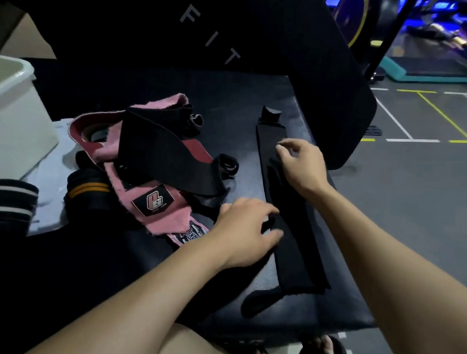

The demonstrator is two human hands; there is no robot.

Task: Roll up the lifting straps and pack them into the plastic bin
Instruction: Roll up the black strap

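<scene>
Both hands lie on a long black lifting strap stretched flat along the right side of the black bench pad. Left hand, fingers loosely spread, presses the strap's near part; right hand, fingers relaxed and slightly bent, touches its far part. Left of them sits a heap of pink and black straps, then rolled striped wraps beside the white plastic bin at far left.
</scene>
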